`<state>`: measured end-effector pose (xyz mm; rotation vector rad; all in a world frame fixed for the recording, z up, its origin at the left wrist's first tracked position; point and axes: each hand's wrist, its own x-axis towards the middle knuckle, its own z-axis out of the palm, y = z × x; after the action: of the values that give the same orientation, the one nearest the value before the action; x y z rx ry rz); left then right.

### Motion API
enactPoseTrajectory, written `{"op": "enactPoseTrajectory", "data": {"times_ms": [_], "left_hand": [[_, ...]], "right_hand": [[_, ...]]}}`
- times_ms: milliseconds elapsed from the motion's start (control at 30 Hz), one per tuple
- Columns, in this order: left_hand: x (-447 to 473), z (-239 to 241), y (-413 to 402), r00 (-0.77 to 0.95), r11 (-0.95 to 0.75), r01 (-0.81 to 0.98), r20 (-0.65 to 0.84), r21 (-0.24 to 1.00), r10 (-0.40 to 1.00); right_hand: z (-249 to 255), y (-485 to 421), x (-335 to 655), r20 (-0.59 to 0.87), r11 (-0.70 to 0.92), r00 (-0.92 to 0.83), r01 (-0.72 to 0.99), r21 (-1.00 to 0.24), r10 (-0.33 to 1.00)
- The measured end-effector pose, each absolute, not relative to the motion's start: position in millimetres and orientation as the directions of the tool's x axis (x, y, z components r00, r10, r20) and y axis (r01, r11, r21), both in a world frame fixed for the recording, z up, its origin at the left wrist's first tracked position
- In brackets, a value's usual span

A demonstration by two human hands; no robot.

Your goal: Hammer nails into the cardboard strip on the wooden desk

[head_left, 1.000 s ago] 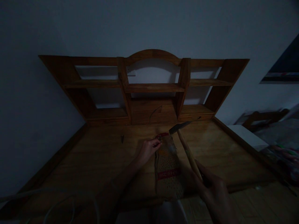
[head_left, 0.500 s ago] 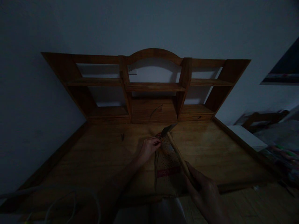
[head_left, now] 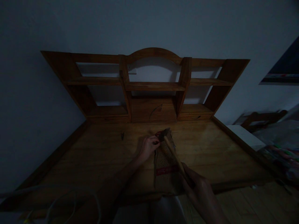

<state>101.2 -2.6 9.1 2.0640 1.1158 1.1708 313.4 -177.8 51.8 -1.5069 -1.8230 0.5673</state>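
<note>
Evidently, a hammering step is being carried out, to judge from the pose. The right hand [head_left: 198, 184] is clenching the hammer [head_left: 173, 153] by its handle, and the head [head_left: 164, 134] is sitting low over the far end of the cardboard [head_left: 161, 160]; whether it is touching cannot be told in this gloom. The left hand [head_left: 147, 147] is bending its thumb and fingers close together just beside the head; whether they are grasping something small is not showing. The cardboard is lying on the worktop [head_left: 93, 155], stretching from the middle of the near edge toward the far edge.

Any further stroke would be calling for a steady left hand, with its fingertips staying clear of the head. Their closeness is posing the main risk, and the dimness is adding to it.

A small dark thing [head_left: 122, 136] is lying left of the left hand, toward the far edge, well out of the way. The shelf unit [head_left: 154, 86] is standing along that edge, apart from the hammer. A pale cable [head_left: 65, 186] is looping by the near left corner, and a chair [head_left: 266, 119] is standing beyond the right edge.
</note>
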Motion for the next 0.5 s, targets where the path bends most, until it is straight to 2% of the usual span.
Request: {"op": "enactPoseTrajectory", "data": {"times_ms": [67,267,500], "left_hand": [[101.6,8.5,-2.5,0.284,-0.528,0.398,0.446,0.750,0.849],[101.7,2.8,1.1,0.270,-0.528,0.420,0.454,0.738,0.849],[102.4,0.5,1.9,0.264,-0.527,0.432,0.456,0.732,0.850]], "right_hand": [[51.6,-177.0,312.9,0.208,0.211,-0.083,0.659,-0.722,0.974],[54.2,-182.5,316.2,0.255,0.192,-0.002,0.663,-0.724,0.967],[43.3,-177.6,315.7,0.230,0.227,-0.086,0.667,-0.710,0.969]]}}
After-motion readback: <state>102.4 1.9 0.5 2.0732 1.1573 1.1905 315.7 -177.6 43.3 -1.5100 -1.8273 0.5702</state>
